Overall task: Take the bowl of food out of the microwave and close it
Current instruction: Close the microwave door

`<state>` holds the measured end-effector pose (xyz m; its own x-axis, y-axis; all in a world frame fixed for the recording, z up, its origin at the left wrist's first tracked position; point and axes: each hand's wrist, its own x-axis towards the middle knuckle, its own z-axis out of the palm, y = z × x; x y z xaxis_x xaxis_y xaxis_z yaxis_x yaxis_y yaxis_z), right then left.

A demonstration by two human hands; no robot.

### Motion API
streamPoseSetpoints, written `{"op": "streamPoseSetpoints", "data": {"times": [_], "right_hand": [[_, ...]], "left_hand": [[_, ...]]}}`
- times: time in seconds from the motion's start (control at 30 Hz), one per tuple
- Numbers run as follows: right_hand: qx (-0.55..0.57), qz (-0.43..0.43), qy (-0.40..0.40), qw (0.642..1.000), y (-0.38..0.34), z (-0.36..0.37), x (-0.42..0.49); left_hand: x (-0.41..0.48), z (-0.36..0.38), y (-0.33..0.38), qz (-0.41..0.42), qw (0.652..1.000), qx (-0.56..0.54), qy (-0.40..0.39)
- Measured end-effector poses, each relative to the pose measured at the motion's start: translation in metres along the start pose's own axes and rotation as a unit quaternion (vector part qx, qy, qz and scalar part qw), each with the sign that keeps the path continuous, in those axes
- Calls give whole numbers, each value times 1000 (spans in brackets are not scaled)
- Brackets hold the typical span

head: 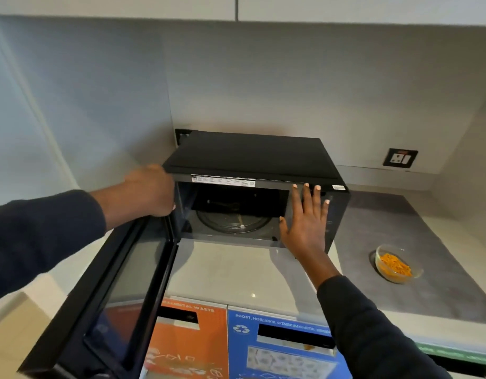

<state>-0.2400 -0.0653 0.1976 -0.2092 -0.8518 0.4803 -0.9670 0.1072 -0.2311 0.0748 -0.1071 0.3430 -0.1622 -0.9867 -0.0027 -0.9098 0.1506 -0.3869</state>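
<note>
The black microwave (252,157) stands on the counter with its cavity exposed and only the glass turntable (233,221) inside. Its door (121,283) swings wide toward me on the left. My left hand (148,191) is curled over the door's top edge near the hinge side. My right hand (307,220) lies flat, fingers spread, against the microwave's control panel on the right. The glass bowl (397,263) of orange food sits on the grey counter to the right of the microwave, apart from both hands.
A pale counter (236,272) stretches in front of the microwave, with a grey section (441,283) to the right. An orange waste bin front (187,343) and a blue one (280,346) sit below the counter edge. A wall socket (400,158) is at the back right.
</note>
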Motion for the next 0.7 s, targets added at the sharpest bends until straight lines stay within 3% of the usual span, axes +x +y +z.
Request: {"op": "streamPoseSetpoints", "data": {"times": [0.17, 0.47, 0.7], "right_hand": [[5, 13, 6, 1000, -3, -4, 3], [25, 16, 13, 999, -5, -13, 5], [33, 16, 0, 999, 0, -21, 9]], "left_hand": [[-24, 34, -15, -17, 993, -96, -68], [-41, 44, 0, -25, 991, -123, -55], [-50, 21, 27, 56, 985, -159, -32]]}}
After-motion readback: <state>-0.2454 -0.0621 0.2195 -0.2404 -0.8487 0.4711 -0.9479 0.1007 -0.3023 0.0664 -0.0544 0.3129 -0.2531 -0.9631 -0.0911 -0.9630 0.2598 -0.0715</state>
